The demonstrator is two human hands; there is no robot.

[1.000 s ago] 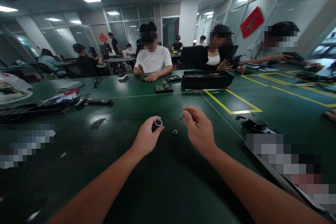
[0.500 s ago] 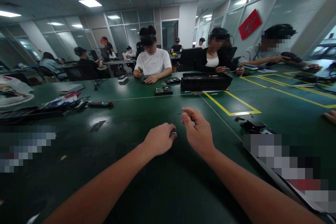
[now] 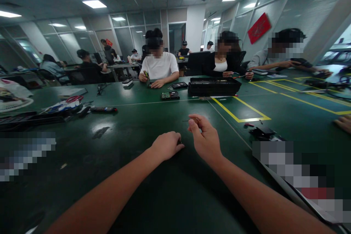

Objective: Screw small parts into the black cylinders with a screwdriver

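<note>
Low over the green table, my left hand is closed, fingers curled downward around a small dark piece. Its fingers cover most of that piece, so its kind does not show. My right hand is raised a little to the right, pinching a thin tool with a slim shaft that points left. The rest of the tool is hidden inside the fingers. A small gap separates the two hands.
Across the table lie a circuit-board device and a long black casing. A black pen-like tool and red-handled scissors are at left. Black parts lie at right. Several people sit opposite, including one in white.
The left fingers have turned down and closed further over the small piece, which shows less now. The right hand stays nearly in place with the thin tool. The view has shifted slightly.
</note>
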